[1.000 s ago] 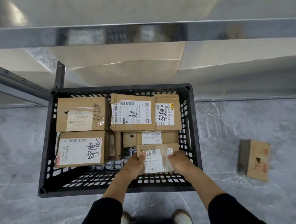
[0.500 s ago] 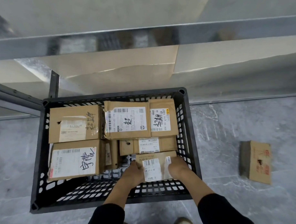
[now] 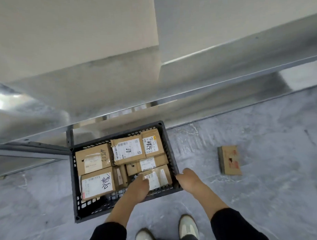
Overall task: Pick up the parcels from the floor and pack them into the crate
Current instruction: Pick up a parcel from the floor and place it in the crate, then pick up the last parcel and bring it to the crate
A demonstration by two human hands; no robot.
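The black slatted crate stands on the grey floor and holds several brown cardboard parcels with white labels. A small labelled parcel lies in the crate's near right corner. My left hand hovers over the crate, its fingertips at that parcel's left edge without gripping it. My right hand is just outside the crate's right wall, loosely curled and holding nothing. One more brown parcel with red print lies on the floor to the right of the crate.
A metal shelf rack with large pale boxes runs along the far side, right behind the crate, and its upright stands at the crate's far left corner. My two shoes are on the floor close to the crate.
Both hands have let go of the small parcel, which now lies in the crate. My right hand has moved out over the right wall. The view has risen and tilted.
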